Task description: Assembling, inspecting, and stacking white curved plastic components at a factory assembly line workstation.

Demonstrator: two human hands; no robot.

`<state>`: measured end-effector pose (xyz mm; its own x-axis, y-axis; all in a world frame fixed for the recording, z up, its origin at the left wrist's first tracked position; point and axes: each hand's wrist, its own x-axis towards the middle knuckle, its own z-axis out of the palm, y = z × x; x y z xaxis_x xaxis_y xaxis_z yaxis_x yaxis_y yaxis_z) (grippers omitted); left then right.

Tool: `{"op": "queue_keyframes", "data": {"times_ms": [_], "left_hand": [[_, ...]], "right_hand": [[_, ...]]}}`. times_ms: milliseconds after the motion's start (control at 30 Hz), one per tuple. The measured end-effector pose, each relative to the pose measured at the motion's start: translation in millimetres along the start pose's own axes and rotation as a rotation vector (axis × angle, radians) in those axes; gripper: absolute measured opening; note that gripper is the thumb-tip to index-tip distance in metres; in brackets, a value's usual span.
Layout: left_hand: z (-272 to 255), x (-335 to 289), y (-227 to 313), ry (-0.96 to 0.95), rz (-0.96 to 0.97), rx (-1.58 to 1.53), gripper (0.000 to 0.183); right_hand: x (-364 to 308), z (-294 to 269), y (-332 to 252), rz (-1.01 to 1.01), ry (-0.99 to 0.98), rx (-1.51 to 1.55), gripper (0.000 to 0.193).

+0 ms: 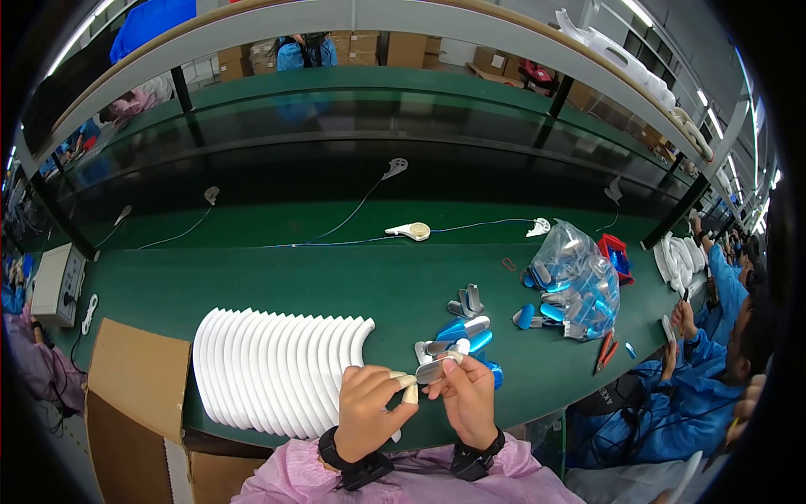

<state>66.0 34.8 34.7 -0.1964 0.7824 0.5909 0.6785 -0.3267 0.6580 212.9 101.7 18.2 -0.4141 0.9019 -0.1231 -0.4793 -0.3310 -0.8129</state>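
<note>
Head camera view, looking down on a green bench (378,281) where a person in pink sleeves works with both hands. Near the bench's front edge, the right hand (467,401) pinches a small grey oval piece (431,370) between thumb and finger, just above the bench. The left hand (369,413) is curled, with pale covers on some fingertips (410,394); these meet the left end of the oval piece, though I cannot tell whether they grip it or only touch it. Both wrists wear black bands.

Just beyond the held piece lies a loose pile of blue and grey oval pieces (470,329). Farther right, a clear plastic bag (592,277) holds more of them, with a red tray (619,257) behind it and red-handled pliers (605,353) in front. To the left of the hands, curved white parts (273,370) stand side by side in a long row, and an open cardboard box (138,365) sits at the left end. Across the back of the bench runs a thin cable, with a white teardrop-shaped part (410,231) on it. At far right, a co-worker in blue sleeves (697,378) sits beside the bench.
</note>
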Motion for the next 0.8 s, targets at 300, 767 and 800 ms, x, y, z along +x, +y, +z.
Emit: {"op": "queue_keyframes", "data": {"times_ms": [300,767,800], "left_hand": [[0.3,3.4,3.1,0.016,-0.037,-0.005,0.019],[-1.7,3.0,5.1,0.017,-0.078,-0.048,0.015],[-2.2,2.4,4.8,0.018,-0.079,-0.045,0.015]], "right_hand": [[2.0,-7.2,2.4,0.021,0.005,0.067,0.022],[-0.9,-1.1,1.5,-0.012,0.006,0.035,0.022],[-0.7,-0.7,2.2,-0.013,0.002,0.034,0.022]]}}
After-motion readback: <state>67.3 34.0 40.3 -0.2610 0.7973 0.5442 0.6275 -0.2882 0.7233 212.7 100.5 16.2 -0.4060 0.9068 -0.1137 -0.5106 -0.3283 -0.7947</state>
